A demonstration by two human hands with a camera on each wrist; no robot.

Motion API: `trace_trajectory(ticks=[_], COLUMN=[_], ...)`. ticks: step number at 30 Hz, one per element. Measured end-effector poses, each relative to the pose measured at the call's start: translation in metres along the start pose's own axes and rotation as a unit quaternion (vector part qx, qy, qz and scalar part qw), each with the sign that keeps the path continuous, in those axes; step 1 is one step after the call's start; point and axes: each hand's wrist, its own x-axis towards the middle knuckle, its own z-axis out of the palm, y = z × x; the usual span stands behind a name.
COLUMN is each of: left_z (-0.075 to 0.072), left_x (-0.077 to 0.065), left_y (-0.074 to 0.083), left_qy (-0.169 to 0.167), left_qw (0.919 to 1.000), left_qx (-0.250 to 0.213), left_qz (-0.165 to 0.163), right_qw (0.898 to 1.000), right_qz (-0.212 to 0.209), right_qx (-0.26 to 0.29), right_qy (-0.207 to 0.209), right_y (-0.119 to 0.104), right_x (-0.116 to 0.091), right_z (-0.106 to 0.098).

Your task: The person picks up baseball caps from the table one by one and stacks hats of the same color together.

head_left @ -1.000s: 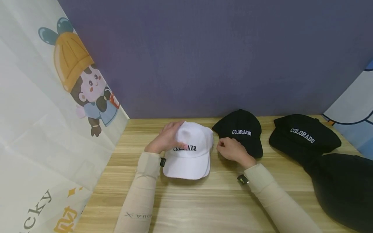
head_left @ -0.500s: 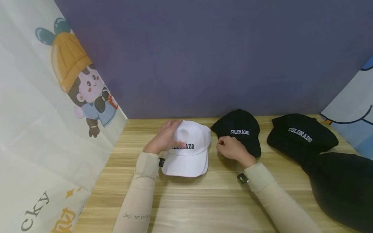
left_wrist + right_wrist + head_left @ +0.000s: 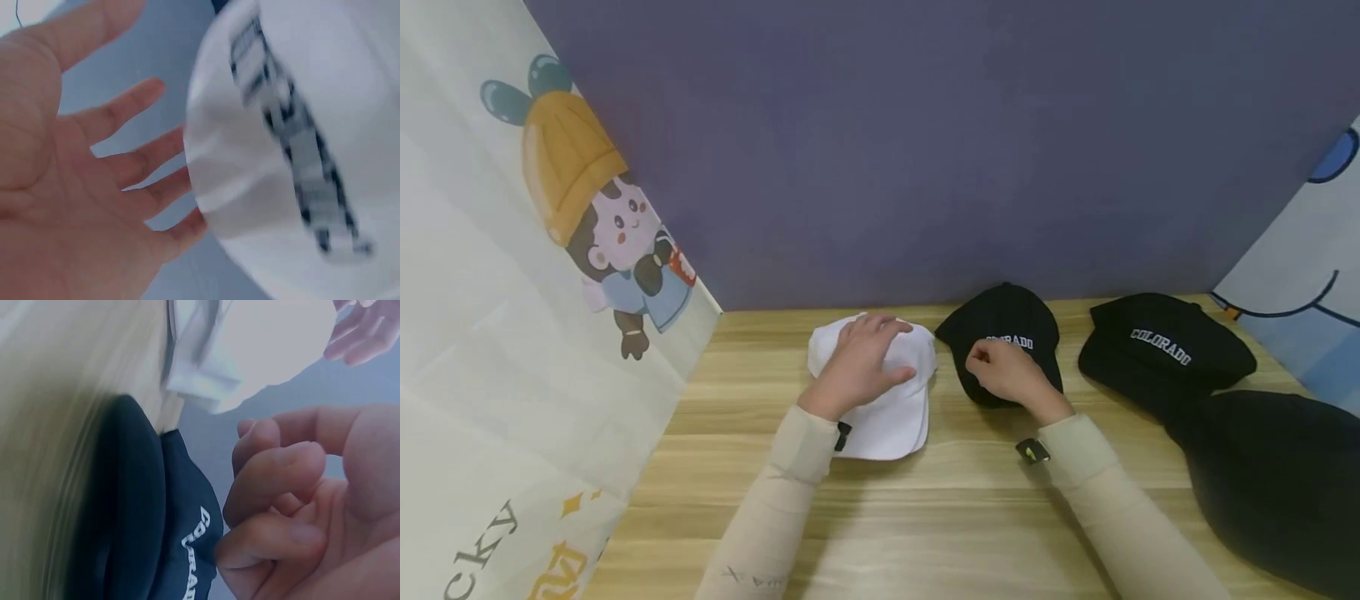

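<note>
Two white baseball caps, one set over the other, make a white stack (image 3: 891, 429) on the table; doubled brims show along its right edge. My left hand (image 3: 861, 367) is above the crown with fingers spread, hiding the lettering in the head view. In the left wrist view its open palm faces the lettered front of the white cap (image 3: 244, 169). My right hand (image 3: 1011, 375) hovers in front of a black COLORADO cap (image 3: 1011, 308), overlapping its brim. Loosely curled, its fingers (image 3: 275, 472) hold nothing in the right wrist view.
Farther right lies another black COLORADO cap (image 3: 1165, 337), tilted. A larger black cap (image 3: 1277, 483) overlaps it at the near right. The wooden table (image 3: 917, 525) meets a dark blue back panel (image 3: 880, 150). A printed white side panel (image 3: 467, 317) rises at the left.
My left hand has left the side of the white caps and moved right over the crown, fingers more spread. My right hand has shifted slightly right across the black cap.
</note>
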Motion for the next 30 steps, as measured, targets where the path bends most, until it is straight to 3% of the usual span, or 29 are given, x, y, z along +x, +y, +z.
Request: trace_trajectory(ticks=[8, 17, 23, 30], left_z=[0.024, 0.045, 0.060, 0.081], left_x=[-0.003, -0.008, -0.013, -0.008], left_y=[0.039, 0.075, 0.093, 0.107], left_qy=[-0.018, 0.001, 0.020, 0.019], left_qw=[0.9949, 0.9858, 0.9776, 0.9766], left_qx=[0.079, 0.123, 0.174, 0.182], left_qz=[0.061, 0.114, 0.117, 0.112], right_qw=[0.999, 0.998, 0.996, 0.991], right_qz=[-0.029, 0.005, 0.022, 0.037], right_qx=[-0.007, -0.036, -0.064, -0.096], right_qy=[0.021, 0.045, 0.061, 0.085], right_y=[0.012, 0.041, 0.063, 0.082], right_x=[-0.011, -0.041, -0.050, -0.053], right_z=[-0.014, -0.035, -0.044, -0.059])
